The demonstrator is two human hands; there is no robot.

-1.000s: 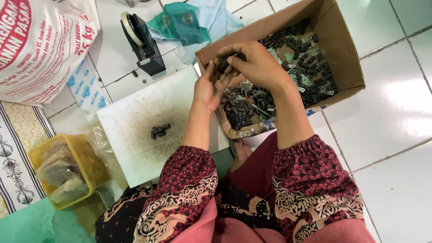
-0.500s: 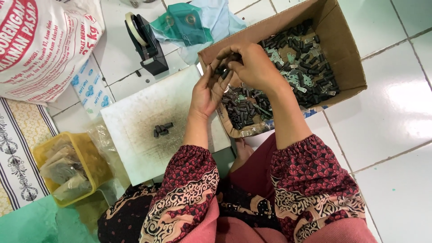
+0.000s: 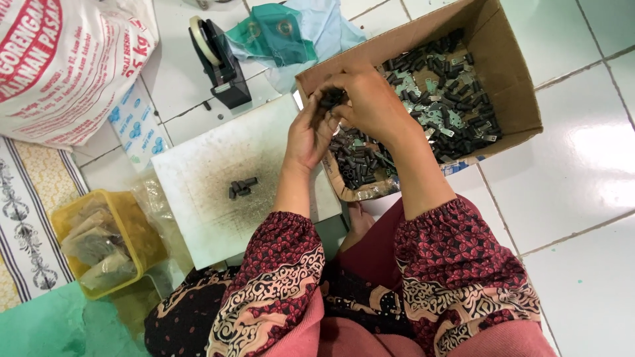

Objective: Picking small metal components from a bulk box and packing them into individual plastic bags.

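Both hands, left hand and right hand, pinch what seem small, light, stiff black sleeves, best gripped at their ends, over the cardboard box.

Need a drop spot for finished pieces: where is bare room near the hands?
The white board is bare around its small black pile. Open floor tiles lie right of the cardboard box. The box, under both hands, is crowded with parts.

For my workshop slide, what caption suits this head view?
Both hands, left hand and right hand, hold small black sleeves over a cardboard box of parts.
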